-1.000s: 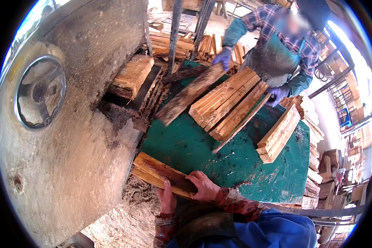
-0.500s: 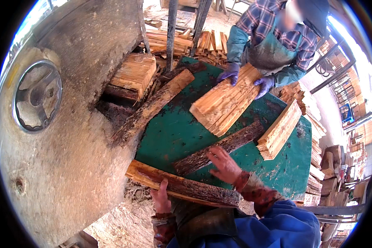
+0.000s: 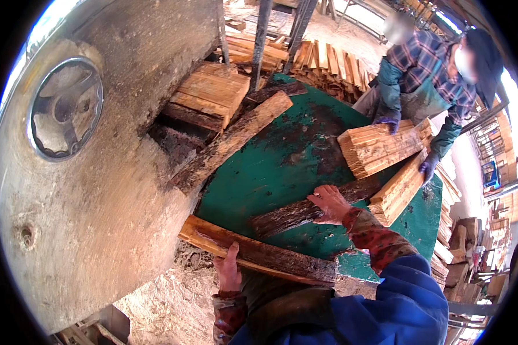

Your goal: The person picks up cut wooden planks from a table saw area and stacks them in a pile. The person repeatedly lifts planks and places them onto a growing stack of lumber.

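Note:
My left hand (image 3: 228, 269) grips a bark-edged wood slab (image 3: 265, 253) at the near edge of the green table (image 3: 253, 172). Its thumb lies against the slab's near side, and the other fingers are hidden. On the table just beyond, a dark bark-covered strip (image 3: 285, 218) lies slantwise, my right hand (image 3: 330, 205) curled over its middle. At the right, a co-worker's gloved hands (image 3: 390, 123) hold a thick stack of boards (image 3: 380, 148); the other glove rests at a pale board bundle (image 3: 403, 190).
Left stands a large machine panel (image 3: 126, 172) with a handwheel (image 3: 65, 109). A stack of sawn boards (image 3: 213, 92) sits in its opening. A long bark slab (image 3: 236, 141) leans along the table's left edge. Wood piles (image 3: 334, 63) stand behind the table; metal posts (image 3: 261, 46) rise there.
My right hand has come down onto the dark bark-covered strip. The co-worker has moved the board stack to the right, beside the pale bundle. My left hand keeps its hold.

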Demonstrator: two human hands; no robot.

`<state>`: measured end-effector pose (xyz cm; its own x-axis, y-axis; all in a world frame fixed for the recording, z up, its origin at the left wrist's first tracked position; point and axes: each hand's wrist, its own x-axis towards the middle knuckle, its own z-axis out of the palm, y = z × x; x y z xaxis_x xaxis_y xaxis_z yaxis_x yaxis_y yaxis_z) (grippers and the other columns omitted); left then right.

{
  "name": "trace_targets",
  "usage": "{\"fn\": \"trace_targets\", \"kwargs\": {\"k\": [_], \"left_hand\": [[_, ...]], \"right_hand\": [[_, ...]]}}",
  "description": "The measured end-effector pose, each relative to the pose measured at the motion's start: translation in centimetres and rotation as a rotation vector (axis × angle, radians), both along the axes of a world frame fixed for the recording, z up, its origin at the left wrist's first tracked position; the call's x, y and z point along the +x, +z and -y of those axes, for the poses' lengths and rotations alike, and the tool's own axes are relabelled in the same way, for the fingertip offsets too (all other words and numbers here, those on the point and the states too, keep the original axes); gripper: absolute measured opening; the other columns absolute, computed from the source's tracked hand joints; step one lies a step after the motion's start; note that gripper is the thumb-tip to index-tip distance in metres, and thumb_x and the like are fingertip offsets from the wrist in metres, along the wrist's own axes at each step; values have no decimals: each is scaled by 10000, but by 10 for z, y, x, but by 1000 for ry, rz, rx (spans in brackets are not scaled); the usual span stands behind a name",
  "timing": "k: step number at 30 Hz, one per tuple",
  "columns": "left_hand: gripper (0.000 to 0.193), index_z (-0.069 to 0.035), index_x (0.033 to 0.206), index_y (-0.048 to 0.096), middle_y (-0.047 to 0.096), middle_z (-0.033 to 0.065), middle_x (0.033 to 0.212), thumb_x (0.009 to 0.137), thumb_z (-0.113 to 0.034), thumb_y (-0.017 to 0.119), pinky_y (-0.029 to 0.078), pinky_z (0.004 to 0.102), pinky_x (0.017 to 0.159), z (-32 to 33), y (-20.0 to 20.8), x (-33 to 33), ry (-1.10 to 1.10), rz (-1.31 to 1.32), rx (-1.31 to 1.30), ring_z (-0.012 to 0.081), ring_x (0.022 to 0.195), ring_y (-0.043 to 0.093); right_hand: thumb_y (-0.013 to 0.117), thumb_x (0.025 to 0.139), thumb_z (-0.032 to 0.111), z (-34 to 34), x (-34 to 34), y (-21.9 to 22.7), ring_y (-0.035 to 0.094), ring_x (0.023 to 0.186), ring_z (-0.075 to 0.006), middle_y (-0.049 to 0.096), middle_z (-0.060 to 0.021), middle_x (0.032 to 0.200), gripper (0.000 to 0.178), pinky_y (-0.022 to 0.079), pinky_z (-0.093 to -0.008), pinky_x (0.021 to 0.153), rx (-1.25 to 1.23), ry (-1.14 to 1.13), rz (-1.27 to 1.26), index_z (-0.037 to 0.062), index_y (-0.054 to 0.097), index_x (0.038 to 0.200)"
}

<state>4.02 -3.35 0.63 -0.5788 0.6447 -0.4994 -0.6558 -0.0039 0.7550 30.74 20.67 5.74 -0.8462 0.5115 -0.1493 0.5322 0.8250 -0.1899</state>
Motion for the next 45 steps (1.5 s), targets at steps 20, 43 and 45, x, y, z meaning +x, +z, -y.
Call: {"fn": "trace_targets", "kwargs": {"k": [20,43,45], "left_hand": [[437,-83,1241,517,597,33,1111,850,-126,709,525,360,856,-20,7,-5,-21,160,-84,168,974,590],[718,-83,1396,357,526,46,1250,820,-191,773,496,288,835,-19,6,-2,49,99,-61,148,1038,532],[760,-97,1414,326,516,52,1265,813,-197,780,481,296,872,-18,1,-2,15,82,-129,157,1052,527]], "right_hand": [[841,580,352,16,18,61,528,991,-372,490,-181,1074,782,466,-431,869,-85,-133,-318,-29,516,1181],[677,805,273,-36,-252,-1,483,1169,-335,491,-134,1235,551,474,-428,916,1,88,-275,15,489,1253],[675,785,217,-51,-269,-19,432,1240,-348,445,-151,1313,607,455,-428,965,102,111,-228,25,450,1314]]}}
